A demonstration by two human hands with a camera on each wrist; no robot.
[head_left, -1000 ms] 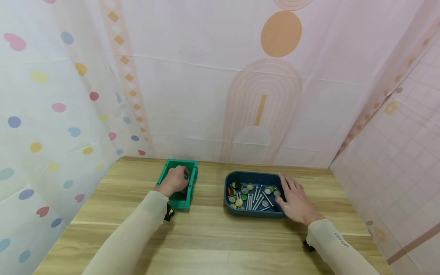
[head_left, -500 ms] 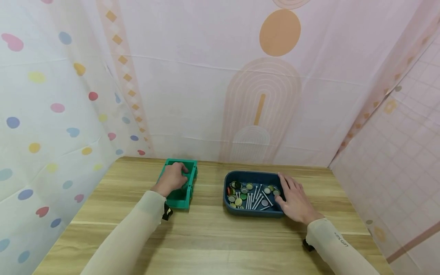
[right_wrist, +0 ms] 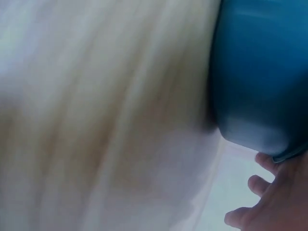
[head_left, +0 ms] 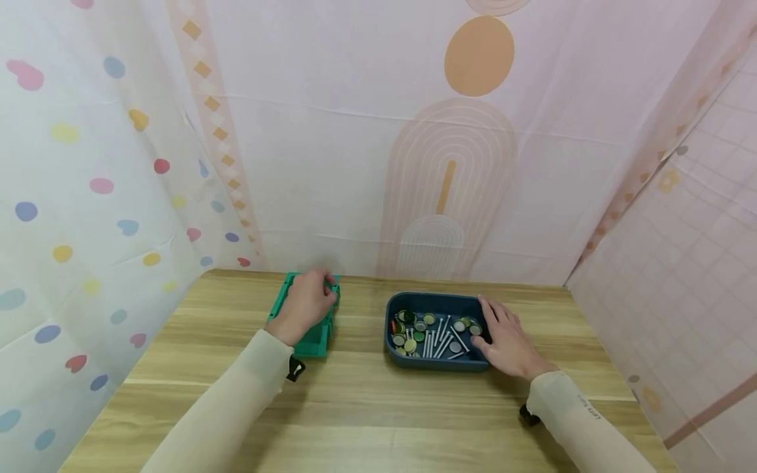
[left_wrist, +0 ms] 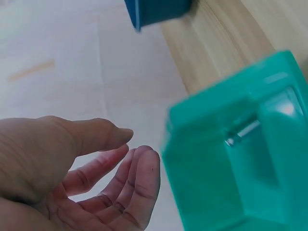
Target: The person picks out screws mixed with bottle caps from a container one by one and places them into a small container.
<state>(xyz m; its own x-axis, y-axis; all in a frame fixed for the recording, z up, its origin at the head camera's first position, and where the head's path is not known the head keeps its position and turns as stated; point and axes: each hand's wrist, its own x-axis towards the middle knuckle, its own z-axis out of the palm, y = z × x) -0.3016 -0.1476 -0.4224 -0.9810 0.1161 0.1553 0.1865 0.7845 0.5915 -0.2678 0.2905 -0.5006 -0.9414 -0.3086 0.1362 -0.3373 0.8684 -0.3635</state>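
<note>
Green boxy bin (head_left: 310,351), left hand (head_left: 305,302) above, fingers loosely curved; blue rounded tray (head_left: 437,363), right hand (head_left: 511,343) touching, fingers spread.

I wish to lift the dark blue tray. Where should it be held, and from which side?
Probably by the rim at both short ends, one hand coming from each side: the dark blue tray is longer left to right and open on top, with loose caps and metal fasteners inside, so a level hold should spill less. The right hand touches the right end.

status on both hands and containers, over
Left hand empty, above green bin. Right hand touching blue tray. Metal piece in green bin. Nothing visibly blocking.
</note>
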